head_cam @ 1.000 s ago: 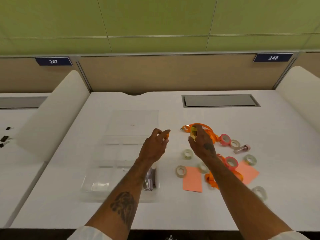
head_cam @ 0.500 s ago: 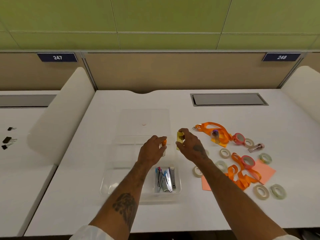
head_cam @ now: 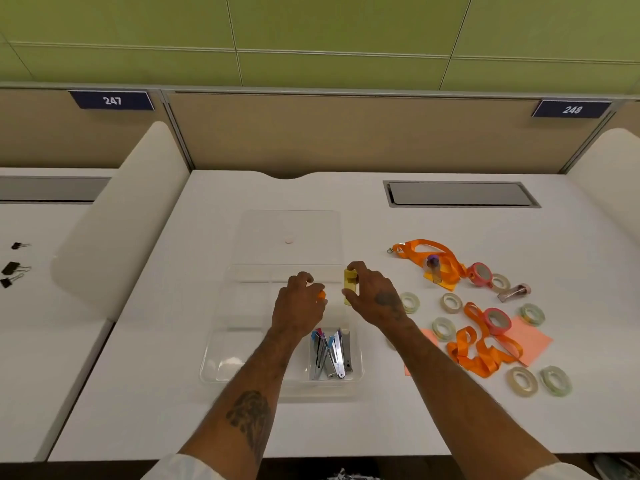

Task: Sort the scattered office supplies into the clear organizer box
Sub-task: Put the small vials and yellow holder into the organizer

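Observation:
A clear organizer box [head_cam: 221,362] with several compartments lies at the middle of the white desk, its lid [head_cam: 287,223] open behind it. The front right compartment holds several metal clips [head_cam: 330,353]. My left hand [head_cam: 299,304] hovers over the box and grips a small orange item [head_cam: 322,295], mostly hidden by the fingers. My right hand [head_cam: 375,294] pinches a small yellow translucent piece [head_cam: 350,285] upright over the box's right edge. To the right lie orange lanyards [head_cam: 481,351], several tape rolls [head_cam: 452,302] and orange sticky notes [head_cam: 526,341].
A grey cable hatch [head_cam: 460,194] is set into the desk at the back right. White curved dividers [head_cam: 117,216] flank the desk. Black binder clips [head_cam: 12,270] lie on the neighbouring desk at far left. A purple-capped tube [head_cam: 434,268] rests on the far lanyard.
Both hands moved left from the lanyard pile to above the box, each carrying its small item. The view shifted, so the clips in the front compartment now show.

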### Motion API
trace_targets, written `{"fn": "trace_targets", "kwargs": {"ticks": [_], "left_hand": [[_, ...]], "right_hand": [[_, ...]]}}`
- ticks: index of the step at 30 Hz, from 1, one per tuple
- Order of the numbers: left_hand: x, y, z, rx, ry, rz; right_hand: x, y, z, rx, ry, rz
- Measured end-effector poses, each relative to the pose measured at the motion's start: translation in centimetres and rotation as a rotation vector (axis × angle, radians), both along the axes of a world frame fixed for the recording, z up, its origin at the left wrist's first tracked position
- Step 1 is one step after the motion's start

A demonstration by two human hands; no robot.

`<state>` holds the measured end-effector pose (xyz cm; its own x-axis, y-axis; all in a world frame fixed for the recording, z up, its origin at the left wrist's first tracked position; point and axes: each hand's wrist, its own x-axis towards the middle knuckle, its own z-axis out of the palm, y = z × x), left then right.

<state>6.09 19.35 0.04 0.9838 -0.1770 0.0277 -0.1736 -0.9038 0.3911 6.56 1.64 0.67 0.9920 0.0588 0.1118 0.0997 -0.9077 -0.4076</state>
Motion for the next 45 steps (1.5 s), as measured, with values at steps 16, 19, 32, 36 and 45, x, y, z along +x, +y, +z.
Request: {"fn": "trace_targets", "kwargs": {"ticks": [16,19,32,36,45], "left_hand": [[1.4,2.0,-0.2,0.238,-0.071,-0.005],[1.5,2.3,-0.5,0.262,-0.124,-0.014],[2.4,0.8,-1.5,0.3,-0.26,-0.162],[2.9,-1.9,-1.5,0.304,-0.27,-0.208],[3.8,-9.9,-1.7,0.262,-0.286,-0.277]], "right_hand": [[0.8,-0.9,-0.8,-0.186,-0.128,0.059],[0.9,-1.8,-0.4,-0.247,-0.072,0.0],[-1.1,-6.6,0.3,-0.345,-0.02,-0.192],[-2.1,-9.1,0.2,-0.316,0.026,-0.242],[-3.4,-16.8,-0.8,-0.29,0.084,-0.337]]}}
